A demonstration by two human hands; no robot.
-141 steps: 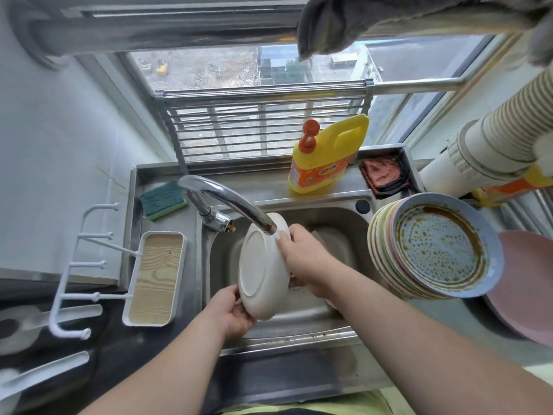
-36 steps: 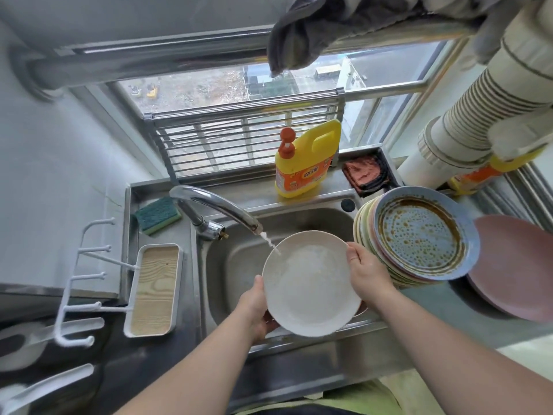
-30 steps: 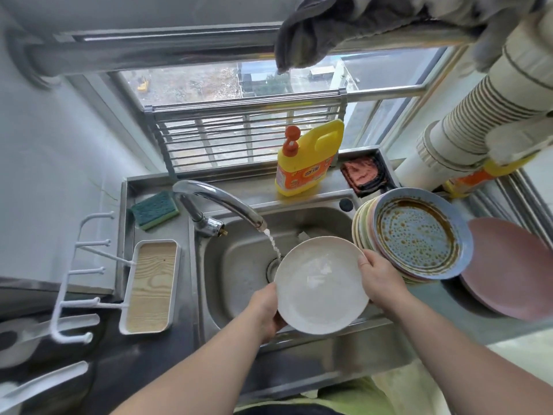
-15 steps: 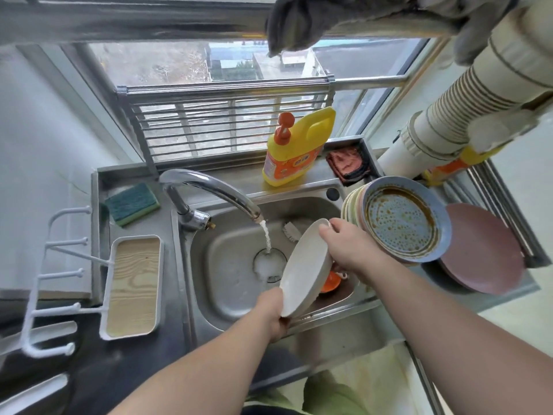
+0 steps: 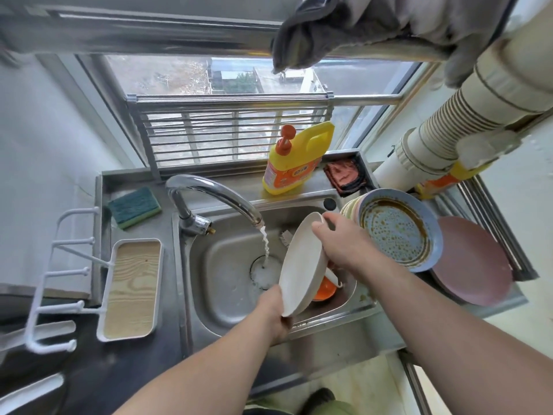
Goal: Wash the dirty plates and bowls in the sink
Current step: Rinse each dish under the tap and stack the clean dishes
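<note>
I hold a cream plate (image 5: 300,265) on edge over the steel sink (image 5: 227,283), its underside turned toward me. My left hand (image 5: 273,317) grips its lower rim and my right hand (image 5: 341,244) grips its upper rim. Water runs from the faucet (image 5: 215,196) into the drain, just left of the plate. A stack of dirty plates (image 5: 398,232) leans at the sink's right edge, the front blue one smeared brown. An orange item (image 5: 324,290) lies in the sink behind the plate, mostly hidden.
A yellow detergent bottle (image 5: 294,160) and a reddish cloth (image 5: 345,173) stand on the back ledge. A green sponge (image 5: 134,205) lies at the back left, a white tray rack (image 5: 131,289) on the left counter. A pink plate (image 5: 475,265) rests on the right.
The plate went from lying face-up under the stream to standing on edge, right of the water. My right hand moved to its top rim; my left kept the lower rim.
</note>
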